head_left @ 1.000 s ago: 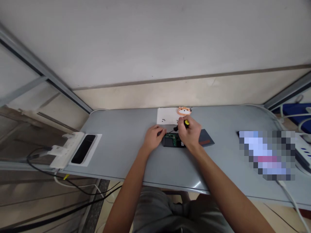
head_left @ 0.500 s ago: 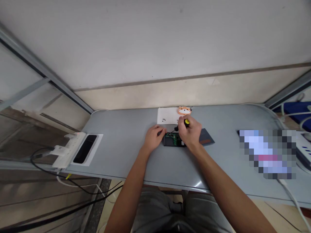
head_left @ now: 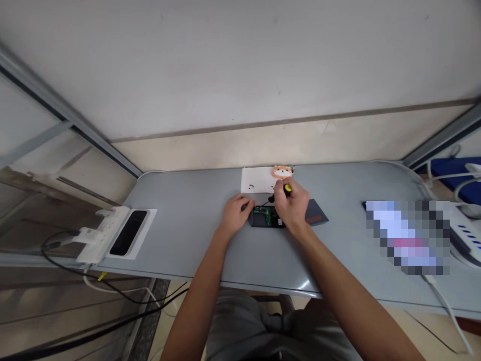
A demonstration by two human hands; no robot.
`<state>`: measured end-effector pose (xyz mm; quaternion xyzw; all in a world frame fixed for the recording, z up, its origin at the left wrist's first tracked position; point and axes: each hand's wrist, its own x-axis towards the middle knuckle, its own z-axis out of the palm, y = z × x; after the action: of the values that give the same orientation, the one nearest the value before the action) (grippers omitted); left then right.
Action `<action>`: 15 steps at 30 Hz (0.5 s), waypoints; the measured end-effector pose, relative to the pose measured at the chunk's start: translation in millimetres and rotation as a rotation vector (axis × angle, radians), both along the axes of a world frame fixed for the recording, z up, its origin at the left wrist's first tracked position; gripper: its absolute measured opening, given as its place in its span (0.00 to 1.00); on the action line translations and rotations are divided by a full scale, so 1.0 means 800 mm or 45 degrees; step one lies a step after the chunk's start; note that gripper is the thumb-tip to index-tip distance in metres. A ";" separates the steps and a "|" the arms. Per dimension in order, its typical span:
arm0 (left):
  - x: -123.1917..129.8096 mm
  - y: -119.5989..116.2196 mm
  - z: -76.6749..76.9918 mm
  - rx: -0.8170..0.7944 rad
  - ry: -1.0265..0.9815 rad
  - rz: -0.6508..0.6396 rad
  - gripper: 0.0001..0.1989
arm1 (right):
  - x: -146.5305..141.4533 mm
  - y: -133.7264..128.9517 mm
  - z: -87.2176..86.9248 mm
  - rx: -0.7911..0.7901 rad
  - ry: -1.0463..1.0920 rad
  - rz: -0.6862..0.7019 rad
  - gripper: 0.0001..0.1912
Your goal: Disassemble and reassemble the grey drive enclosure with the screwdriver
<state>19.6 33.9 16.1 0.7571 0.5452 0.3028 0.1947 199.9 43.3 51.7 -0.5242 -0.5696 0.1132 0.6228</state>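
A dark flat case with a green circuit board [head_left: 268,214] inside lies open on the desk. At its upper left corner my left hand [head_left: 236,214] is closed, thumb and fingers pinching the edge. My right hand [head_left: 292,203] wraps round a screwdriver [head_left: 287,189] with a black and yellow handle. Its thin shaft slants down left to the board near my left fingertips; the exact tip contact is too small to tell. A dark grey panel [head_left: 317,213] lies partly under my right hand. Just behind, several small black screws [head_left: 251,186] rest on a white sheet [head_left: 259,175].
An orange and white animal-face item [head_left: 282,172] sits on the sheet's right end. Left on the grey desk [head_left: 188,225] are a phone [head_left: 130,232] and a white power strip [head_left: 103,235] with cables. A pixelated screen [head_left: 408,238] lies right, with a white cable.
The view has shifted slightly. Both hands keep almost the same place at the case, and the screwdriver stays on the board side with little visible movement.
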 end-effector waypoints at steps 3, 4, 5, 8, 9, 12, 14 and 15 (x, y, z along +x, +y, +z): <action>0.000 0.001 -0.001 -0.004 -0.014 -0.010 0.16 | -0.001 0.000 -0.001 0.022 -0.004 0.040 0.16; 0.000 0.002 -0.001 -0.006 -0.019 -0.012 0.16 | -0.002 0.000 -0.002 0.029 -0.009 0.050 0.16; 0.000 0.002 -0.001 -0.007 -0.021 -0.013 0.16 | -0.002 0.000 -0.002 0.033 -0.013 0.052 0.16; 0.000 0.002 0.000 -0.006 -0.018 -0.014 0.17 | -0.001 0.000 -0.001 0.020 -0.019 0.015 0.17; 0.000 0.002 0.000 -0.007 -0.017 -0.016 0.17 | 0.000 0.000 0.000 0.009 -0.019 0.002 0.17; 0.000 0.002 0.001 -0.015 -0.015 -0.014 0.17 | 0.001 0.000 0.001 -0.005 -0.021 0.003 0.17; 0.000 0.001 0.002 -0.021 -0.009 -0.009 0.17 | 0.000 0.000 0.001 0.004 -0.019 0.021 0.17; 0.000 0.001 0.002 -0.024 -0.006 -0.009 0.17 | 0.000 -0.001 0.000 0.008 -0.019 0.029 0.17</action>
<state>19.8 34.7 17.9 0.7566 0.5447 0.2987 0.2041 199.7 42.9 52.0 -0.5166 -0.5804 0.1145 0.6190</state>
